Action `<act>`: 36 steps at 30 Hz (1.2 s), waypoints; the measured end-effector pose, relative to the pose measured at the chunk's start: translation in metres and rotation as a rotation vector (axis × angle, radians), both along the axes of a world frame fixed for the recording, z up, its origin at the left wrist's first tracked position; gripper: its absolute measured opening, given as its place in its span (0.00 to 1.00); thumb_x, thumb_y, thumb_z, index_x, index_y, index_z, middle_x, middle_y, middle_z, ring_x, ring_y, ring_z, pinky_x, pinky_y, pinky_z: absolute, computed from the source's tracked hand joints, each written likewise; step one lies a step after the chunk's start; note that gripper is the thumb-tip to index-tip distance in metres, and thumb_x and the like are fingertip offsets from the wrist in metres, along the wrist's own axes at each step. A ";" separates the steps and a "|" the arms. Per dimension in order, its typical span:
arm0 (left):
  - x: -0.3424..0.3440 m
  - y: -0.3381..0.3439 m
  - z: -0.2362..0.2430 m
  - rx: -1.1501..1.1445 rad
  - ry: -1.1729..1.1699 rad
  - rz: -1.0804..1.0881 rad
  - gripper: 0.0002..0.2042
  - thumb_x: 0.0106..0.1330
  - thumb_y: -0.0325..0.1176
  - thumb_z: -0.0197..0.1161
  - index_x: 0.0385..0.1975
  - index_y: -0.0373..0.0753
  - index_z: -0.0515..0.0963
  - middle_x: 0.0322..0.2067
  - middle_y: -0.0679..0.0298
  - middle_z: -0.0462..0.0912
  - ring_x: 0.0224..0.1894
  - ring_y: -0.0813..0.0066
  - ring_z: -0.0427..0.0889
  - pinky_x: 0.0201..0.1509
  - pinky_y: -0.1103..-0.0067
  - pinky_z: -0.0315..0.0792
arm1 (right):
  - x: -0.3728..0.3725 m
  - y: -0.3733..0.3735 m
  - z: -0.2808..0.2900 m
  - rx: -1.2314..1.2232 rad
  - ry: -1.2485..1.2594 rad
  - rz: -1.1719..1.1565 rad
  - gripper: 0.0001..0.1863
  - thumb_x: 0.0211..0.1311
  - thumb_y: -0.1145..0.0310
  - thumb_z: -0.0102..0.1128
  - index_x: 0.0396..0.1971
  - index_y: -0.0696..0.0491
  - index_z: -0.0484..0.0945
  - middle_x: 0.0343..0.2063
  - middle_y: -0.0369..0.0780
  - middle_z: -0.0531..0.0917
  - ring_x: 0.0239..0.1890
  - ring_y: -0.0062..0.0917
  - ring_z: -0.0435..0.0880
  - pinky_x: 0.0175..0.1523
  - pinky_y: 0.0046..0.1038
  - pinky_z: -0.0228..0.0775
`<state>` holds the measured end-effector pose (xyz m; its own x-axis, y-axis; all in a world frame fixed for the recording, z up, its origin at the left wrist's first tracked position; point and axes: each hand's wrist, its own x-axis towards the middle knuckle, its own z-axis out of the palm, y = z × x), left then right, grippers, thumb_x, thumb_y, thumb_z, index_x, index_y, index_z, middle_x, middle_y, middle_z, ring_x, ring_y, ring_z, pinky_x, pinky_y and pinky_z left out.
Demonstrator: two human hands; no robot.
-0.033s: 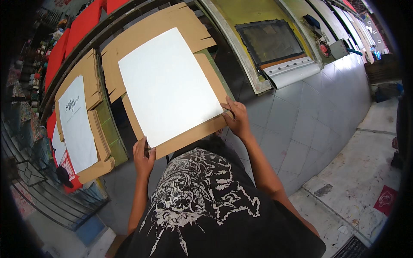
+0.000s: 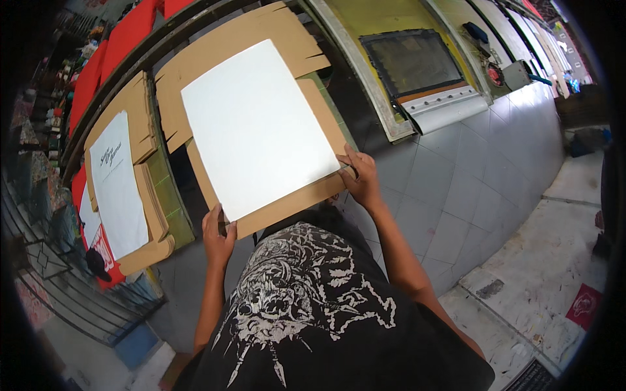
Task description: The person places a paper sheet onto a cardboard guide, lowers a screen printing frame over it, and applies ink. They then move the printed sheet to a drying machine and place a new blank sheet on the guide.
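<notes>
A blank white sheet (image 2: 261, 137) lies flat on a flattened brown cardboard box (image 2: 287, 202) in front of me. At its near left corner, my left hand (image 2: 219, 236) pinches the sheet's edge between thumb and fingers, close to the cardboard. My right hand (image 2: 360, 176) pinches the near right corner in the same way, its fingertips over the edge. Whether the fingers also grip the cardboard beneath cannot be made out. The sheet's near edge runs between my two hands.
On the left, a white sheet with dark lettering (image 2: 119, 186) rests on more cardboard (image 2: 147, 254). A framed printing screen (image 2: 411, 65) with a metal squeegee (image 2: 443, 112) stands on the right. Red panels (image 2: 127, 42) line the far left, behind a dark rail. Grey floor tiles (image 2: 450, 176) lie to my right.
The view has shifted very slightly. Both hands stay at the same two corners of the white sheet.
</notes>
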<state>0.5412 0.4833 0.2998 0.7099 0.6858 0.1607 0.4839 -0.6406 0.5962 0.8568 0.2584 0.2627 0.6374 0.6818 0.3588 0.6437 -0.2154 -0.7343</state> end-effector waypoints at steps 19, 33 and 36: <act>-0.014 -0.006 -0.041 -0.003 -0.210 0.097 0.37 0.53 0.39 0.69 0.62 0.34 0.61 0.58 0.55 0.68 0.64 0.55 0.62 0.69 0.52 0.47 | -0.008 0.004 0.017 -0.190 0.269 -0.005 0.31 0.56 0.76 0.62 0.61 0.61 0.65 0.49 0.44 0.80 0.54 0.27 0.75 0.64 0.31 0.58; -0.018 0.002 -0.038 -0.035 -0.142 0.054 0.31 0.58 0.42 0.65 0.60 0.34 0.64 0.57 0.54 0.72 0.67 0.56 0.59 0.68 0.47 0.42 | -0.011 0.009 0.023 -0.272 0.227 -0.058 0.28 0.59 0.74 0.61 0.59 0.64 0.67 0.49 0.45 0.80 0.54 0.28 0.76 0.63 0.31 0.61; -0.019 0.001 -0.037 -0.021 -0.120 0.037 0.31 0.59 0.42 0.64 0.60 0.35 0.64 0.58 0.56 0.71 0.68 0.57 0.58 0.67 0.45 0.40 | -0.016 0.011 0.024 -0.268 0.246 -0.081 0.27 0.59 0.74 0.61 0.58 0.65 0.67 0.49 0.46 0.80 0.54 0.28 0.76 0.61 0.30 0.63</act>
<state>0.5226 0.4846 0.2631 0.6607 0.7152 0.2279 0.4315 -0.6104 0.6642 0.8412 0.2694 0.2865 0.7384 0.6743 0.0040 0.4280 -0.4641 -0.7755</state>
